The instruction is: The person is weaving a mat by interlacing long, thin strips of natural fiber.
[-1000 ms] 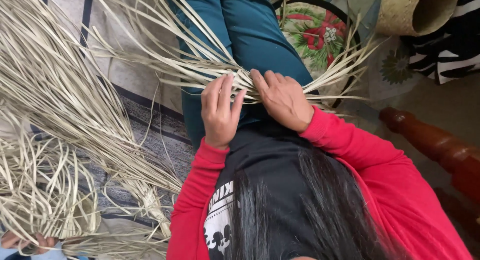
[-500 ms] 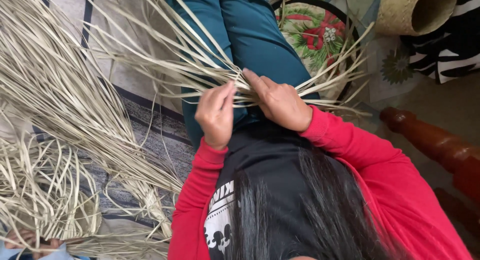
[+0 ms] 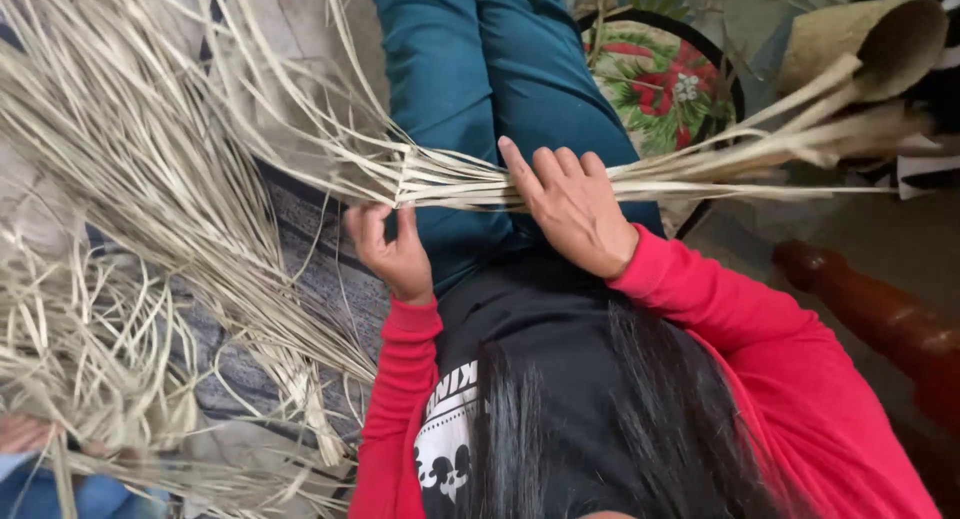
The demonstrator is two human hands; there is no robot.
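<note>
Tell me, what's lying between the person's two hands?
In the head view, a band of pale dried straw strips spans from the left hand to the right hand, with the teal trouser legs beneath.

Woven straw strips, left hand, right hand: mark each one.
Woven straw strips (image 3: pixel 440 179), head view, crossed section over the lap.
Left hand (image 3: pixel 395 254), head view, back of hand.
Right hand (image 3: pixel 572 207), head view, back of hand.

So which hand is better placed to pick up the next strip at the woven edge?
Probably the left. The left hand sits curled just below the woven edge of the straw strips, fingertips near it. The right hand lies flat on the strips farther along, pinning them down.
</note>
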